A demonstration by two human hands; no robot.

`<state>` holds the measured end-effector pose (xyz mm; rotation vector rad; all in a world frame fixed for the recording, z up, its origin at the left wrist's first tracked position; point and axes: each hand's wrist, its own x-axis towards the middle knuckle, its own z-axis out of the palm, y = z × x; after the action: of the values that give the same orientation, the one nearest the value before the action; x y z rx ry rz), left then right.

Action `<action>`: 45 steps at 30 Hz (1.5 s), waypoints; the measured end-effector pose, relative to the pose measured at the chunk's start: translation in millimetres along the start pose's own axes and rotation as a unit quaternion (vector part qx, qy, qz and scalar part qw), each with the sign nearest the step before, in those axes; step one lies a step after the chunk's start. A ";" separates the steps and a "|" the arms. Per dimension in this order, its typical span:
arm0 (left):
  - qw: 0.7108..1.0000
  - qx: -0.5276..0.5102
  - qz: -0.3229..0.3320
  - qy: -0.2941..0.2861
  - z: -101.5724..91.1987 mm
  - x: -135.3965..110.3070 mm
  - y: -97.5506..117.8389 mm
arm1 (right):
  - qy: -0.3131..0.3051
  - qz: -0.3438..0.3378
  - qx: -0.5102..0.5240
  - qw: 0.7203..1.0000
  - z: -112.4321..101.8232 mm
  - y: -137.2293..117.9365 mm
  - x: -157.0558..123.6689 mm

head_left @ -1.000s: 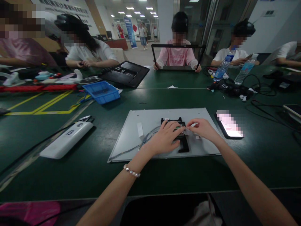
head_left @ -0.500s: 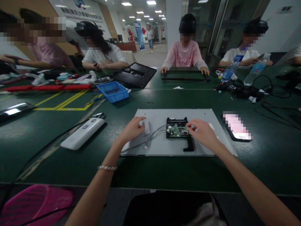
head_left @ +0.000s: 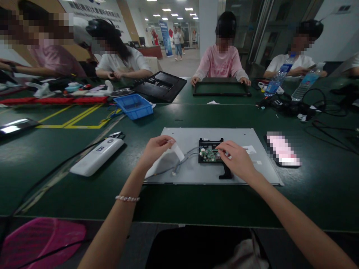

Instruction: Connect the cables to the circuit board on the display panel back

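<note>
A flat grey metal panel (head_left: 182, 136) lies on the green table before me. Fixed on it is a black bracket (head_left: 226, 172) carrying a green circuit board (head_left: 208, 154), with grey cables (head_left: 183, 160) running off to the left. Between thumb and fingers, my left hand (head_left: 157, 149) pinches a whitish strip of tape (head_left: 177, 151), raised above the panel's left part. My right hand (head_left: 237, 157) is closed in a pinch at the board's right edge; its fingertips cover that spot, and anything between them is too small to make out.
Left of the panel lies a white power bank (head_left: 97, 157) with a black cable; a phone (head_left: 283, 149) lies to its right. Farther back are a blue basket (head_left: 133, 106), a black casing (head_left: 161, 85) and two water bottles (head_left: 280, 74). A person opposite holds a black frame (head_left: 221, 94).
My left hand has lifted slightly, and the strip of tape now slants down from its fingertips. My right hand has shifted a little left over the circuit board.
</note>
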<state>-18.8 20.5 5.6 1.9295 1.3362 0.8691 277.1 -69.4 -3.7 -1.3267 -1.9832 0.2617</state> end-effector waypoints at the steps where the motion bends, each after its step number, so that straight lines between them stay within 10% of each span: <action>1: 1.000 -0.002 -0.002 -0.012 0.9 -2.1 3.0 | 0.001 -0.007 0.005 1.000 1.2 -2.9 0.0; 14: 0.979 0.179 0.076 -0.060 21.8 -13.7 3.7 | -0.194 -0.235 -0.059 0.951 42.6 -61.0 -7.5; 20: 0.955 0.252 0.158 0.008 20.8 -15.3 13.7 | -0.207 -0.226 -0.056 0.950 48.3 -55.3 -9.4; 29: 0.932 0.254 0.191 -0.176 22.3 -18.1 21.6 | -0.205 -0.226 -0.064 0.950 48.6 -57.6 -10.3; 45: 0.923 0.318 0.155 -0.151 28.1 -21.0 6.3 | -0.219 -0.245 -0.094 0.940 42.9 -63.2 -13.7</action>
<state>1.5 -4.7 -9.3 2.6999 1.2309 0.2423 206.0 -100.2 -7.2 -0.8841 -2.7001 0.1374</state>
